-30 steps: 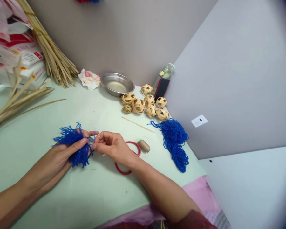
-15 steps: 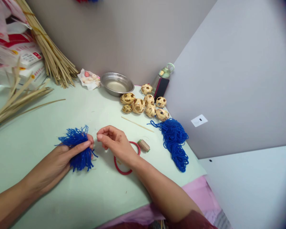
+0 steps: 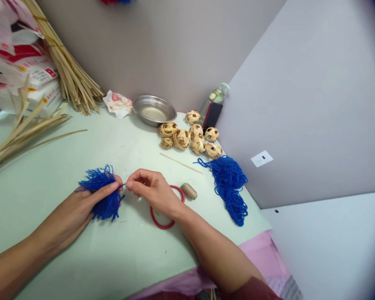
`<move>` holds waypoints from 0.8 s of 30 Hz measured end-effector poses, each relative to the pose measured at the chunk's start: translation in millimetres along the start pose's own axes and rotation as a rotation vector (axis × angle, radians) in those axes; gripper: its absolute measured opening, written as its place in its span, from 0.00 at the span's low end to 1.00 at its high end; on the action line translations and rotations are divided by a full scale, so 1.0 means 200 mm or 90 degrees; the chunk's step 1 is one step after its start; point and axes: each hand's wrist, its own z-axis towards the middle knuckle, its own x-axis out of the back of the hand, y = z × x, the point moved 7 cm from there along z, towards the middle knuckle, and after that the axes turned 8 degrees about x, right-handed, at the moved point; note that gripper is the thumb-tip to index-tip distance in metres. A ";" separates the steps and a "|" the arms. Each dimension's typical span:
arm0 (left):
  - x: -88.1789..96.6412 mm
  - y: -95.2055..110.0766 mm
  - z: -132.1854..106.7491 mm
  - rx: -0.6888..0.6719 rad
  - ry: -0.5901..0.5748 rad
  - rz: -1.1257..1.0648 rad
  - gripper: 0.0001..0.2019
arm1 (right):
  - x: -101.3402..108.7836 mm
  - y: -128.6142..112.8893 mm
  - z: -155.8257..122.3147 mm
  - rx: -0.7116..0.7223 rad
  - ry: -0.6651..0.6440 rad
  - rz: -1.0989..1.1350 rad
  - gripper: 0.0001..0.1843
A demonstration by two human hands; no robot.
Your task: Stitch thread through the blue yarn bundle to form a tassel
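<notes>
Left hand (image 3: pixel 81 208) clamped round a blue yarn tassel (image 3: pixel 100 196), thumb over the top and fingers under, resting on the pale green table (image 3: pixel 81 258) a bit left of the middle of the near edge. Right hand (image 3: pixel 153 193) just beside it, thumb and forefinger pinched together on a single blue strand (image 3: pixel 122 185) coming off the tassel. Under the right wrist, lying flat, a red ring (image 3: pixel 165 225), partly hidden. Just past that, a small tan spool (image 3: pixel 189 190) on its side. Further toward the right edge, a loose heap of blue yarn (image 3: pixel 229 185). Beyond it, near the far right corner, a cluster of woven balls (image 3: pixel 190 139) with a thin stick (image 3: pixel 179 162) lying in front. Metal bowl (image 3: pixel 154 110) against the back wall, and bamboo strips (image 3: pixel 28 125) fanned over the far left corner.
</notes>
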 end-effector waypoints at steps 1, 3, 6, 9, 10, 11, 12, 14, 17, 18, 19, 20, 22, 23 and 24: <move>0.00 -0.01 0.00 -0.001 -0.003 0.008 0.17 | 0.01 -0.01 0.00 0.008 0.020 -0.014 0.27; 0.00 -0.02 0.01 0.001 -0.016 0.014 0.17 | 0.02 -0.03 -0.01 0.023 0.044 -0.027 0.27; 0.00 -0.04 0.02 0.007 -0.024 0.005 0.17 | 0.02 -0.03 -0.02 0.018 0.046 -0.043 0.27; -0.01 -0.03 0.02 0.007 -0.033 0.018 0.15 | -0.01 -0.02 -0.03 -0.019 -0.018 -0.104 0.27; -0.01 -0.03 0.02 0.009 -0.035 0.030 0.15 | -0.02 -0.01 -0.03 -0.025 -0.042 -0.124 0.28; -0.02 -0.03 0.01 0.010 -0.037 0.044 0.15 | -0.02 -0.01 -0.04 -0.025 -0.059 -0.136 0.30; -0.03 -0.02 0.01 0.010 -0.038 0.054 0.15 | -0.02 -0.01 -0.04 -0.018 -0.068 -0.140 0.31; -0.03 -0.01 0.00 0.005 -0.037 0.058 0.16 | -0.02 -0.02 -0.03 0.006 -0.061 -0.126 0.32; -0.03 0.01 -0.01 -0.002 -0.025 0.040 0.18 | -0.01 -0.01 -0.02 0.021 -0.021 -0.074 0.28; -0.02 0.01 -0.01 -0.003 -0.021 0.032 0.19 | 0.00 -0.01 -0.01 0.016 -0.008 -0.052 0.28; -0.02 0.01 -0.01 -0.005 -0.018 0.026 0.20 | 0.00 0.00 -0.01 0.007 0.003 -0.030 0.28; -0.02 0.01 -0.01 -0.007 -0.019 0.020 0.20 | 0.00 0.01 0.00 -0.004 0.009 -0.008 0.29; -0.01 0.00 0.00 -0.007 -0.022 0.017 0.20 | 0.00 0.02 0.00 -0.021 0.016 0.024 0.30; -0.01 0.00 0.00 -0.005 -0.023 0.018 0.19 | -0.01 0.02 0.00 -0.024 0.019 0.034 0.30; -0.01 0.00 0.00 -0.004 -0.023 0.020 0.18 | 0.00 0.02 0.00 -0.023 0.025 0.041 0.30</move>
